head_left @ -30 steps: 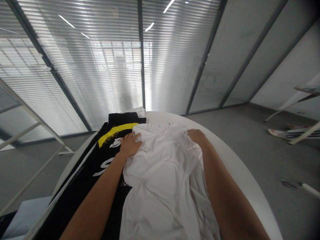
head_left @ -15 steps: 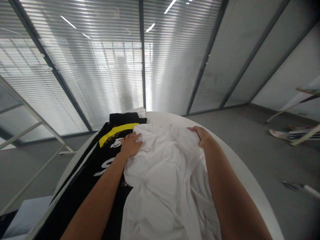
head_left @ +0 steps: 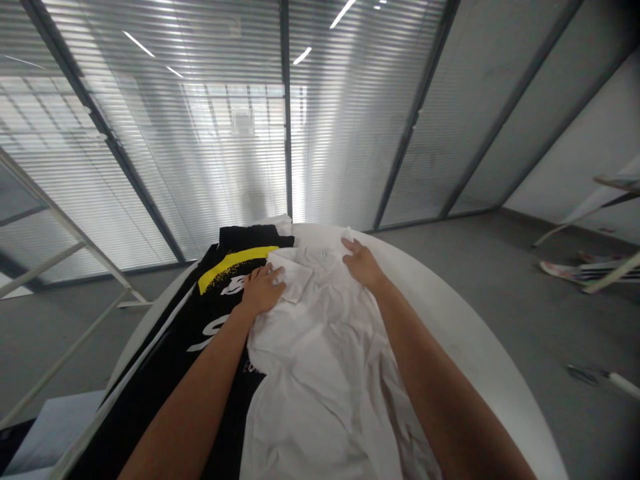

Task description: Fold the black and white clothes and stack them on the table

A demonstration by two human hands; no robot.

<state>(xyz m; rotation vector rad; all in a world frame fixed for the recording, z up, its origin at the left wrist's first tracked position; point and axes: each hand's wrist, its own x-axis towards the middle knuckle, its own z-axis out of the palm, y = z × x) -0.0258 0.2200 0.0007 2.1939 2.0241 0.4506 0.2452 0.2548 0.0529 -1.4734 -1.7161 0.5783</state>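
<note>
A white T-shirt (head_left: 325,360) lies wrinkled on the white round table (head_left: 435,313), its neckline away from me. My left hand (head_left: 263,288) rests open where the white sleeve meets a black T-shirt (head_left: 220,393) with a yellow stripe and white print. Its fingers are spread over both fabrics. Near the collar, my right hand (head_left: 364,264) pinches the other shoulder or sleeve of the white T-shirt, and a small tip of cloth sticks up beyond the fingers. The black T-shirt lies to the left, partly under the white one.
Glass panels with blinds (head_left: 240,173) stand behind the table. A white metal frame (head_left: 75,233) is at the left, over a light sheet (head_left: 55,433). On the right floor are striped items (head_left: 590,270) beside a pale leg of furniture (head_left: 615,270).
My right hand has moved left toward the collar, drawing the right side of the white T-shirt inward. More of the table shows on that side. My left hand has stayed in place.
</note>
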